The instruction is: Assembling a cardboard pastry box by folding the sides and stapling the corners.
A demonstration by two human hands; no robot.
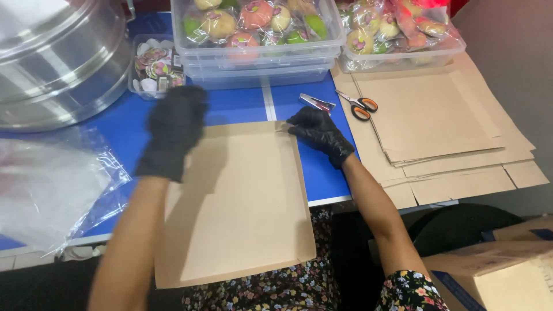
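A flat brown cardboard sheet lies on the blue table and hangs over its near edge onto my lap. My right hand, in a black glove, pinches the sheet's far right corner. My left hand, also in a black glove and blurred, hovers over the sheet's far left corner with fingers loosely curled; I see nothing held in it.
A stack of flat cardboard sheets lies at the right, with orange-handled scissors and a small stapler beside it. Clear tubs of wrapped colourful buns stand at the back. A metal steamer, a sticker tub and plastic bags sit left.
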